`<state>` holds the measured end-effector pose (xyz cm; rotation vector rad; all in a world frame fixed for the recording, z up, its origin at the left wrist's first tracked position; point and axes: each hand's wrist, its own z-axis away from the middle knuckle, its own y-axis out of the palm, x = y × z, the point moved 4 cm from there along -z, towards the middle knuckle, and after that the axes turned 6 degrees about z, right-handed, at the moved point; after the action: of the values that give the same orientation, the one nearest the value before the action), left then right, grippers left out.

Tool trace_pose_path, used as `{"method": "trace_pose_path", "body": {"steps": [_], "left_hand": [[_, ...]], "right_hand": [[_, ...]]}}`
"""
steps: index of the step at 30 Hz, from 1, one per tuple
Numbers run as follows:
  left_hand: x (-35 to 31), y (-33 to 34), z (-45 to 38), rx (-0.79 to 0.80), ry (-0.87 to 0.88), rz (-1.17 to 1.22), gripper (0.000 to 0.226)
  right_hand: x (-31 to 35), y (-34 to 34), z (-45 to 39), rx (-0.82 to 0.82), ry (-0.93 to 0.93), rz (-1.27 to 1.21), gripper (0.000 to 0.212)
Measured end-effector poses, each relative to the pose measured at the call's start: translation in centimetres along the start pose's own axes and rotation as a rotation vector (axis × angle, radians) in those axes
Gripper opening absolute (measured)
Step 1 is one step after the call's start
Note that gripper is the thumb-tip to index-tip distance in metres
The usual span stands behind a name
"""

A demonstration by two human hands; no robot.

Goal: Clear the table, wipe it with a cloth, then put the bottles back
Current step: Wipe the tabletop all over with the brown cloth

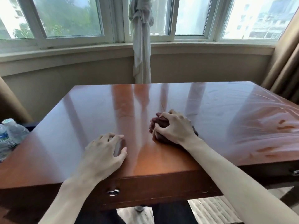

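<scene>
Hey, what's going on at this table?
A person is wiping a glossy wooden table. The right hand grips a bunched dark cloth on the tabletop, while the left hand rests on the wood near the front edge. The bottles stand off to the left, beside the table, not yet put back.

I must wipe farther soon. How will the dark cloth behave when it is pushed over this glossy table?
The cloth looks bunched under the right hand, so probably soft and floppy. On the shiny table it should slide easily. It seems light.
</scene>
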<state>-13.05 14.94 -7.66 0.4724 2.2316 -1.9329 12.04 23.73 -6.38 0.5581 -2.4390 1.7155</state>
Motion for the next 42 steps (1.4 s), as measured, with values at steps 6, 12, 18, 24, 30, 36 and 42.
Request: {"method": "trace_pose_path", "body": {"steps": [6,12,18,24,30,36,42], "left_hand": [[-1.0,1.2,-11.4,0.044,0.044,0.006,0.058],[2.6,4.1,-24.4,0.005,-0.061,0.008,0.061],[5.7,6.7,-28.9,-0.013,-0.166,0.002,0.078],[5.8,6.7,-28.9,0.003,-0.188,-0.035,0.073],[5.5,6.5,-29.1,0.021,-0.184,0.001,0.056],[5.4,6.3,-28.6,0.069,-0.177,0.017,0.058],[5.3,6.1,-28.4,0.068,-0.174,0.028,0.058]], "right_hand": [[-0.6,3.8,-7.0,0.012,-0.035,0.010,0.034],[-3.6,7.7,-20.2,0.008,0.046,0.051,0.040],[-7.9,12.2,-34.3,-0.011,0.075,0.077,0.041],[-9.0,13.7,-37.9,-0.018,0.111,0.072,0.039],[-6.5,10.6,-29.5,0.117,0.029,-0.011,0.037],[-1.4,6.6,-14.5,0.011,-0.127,0.004,0.039],[1.0,6.3,-11.8,-0.038,-0.182,0.011,0.037]]}}
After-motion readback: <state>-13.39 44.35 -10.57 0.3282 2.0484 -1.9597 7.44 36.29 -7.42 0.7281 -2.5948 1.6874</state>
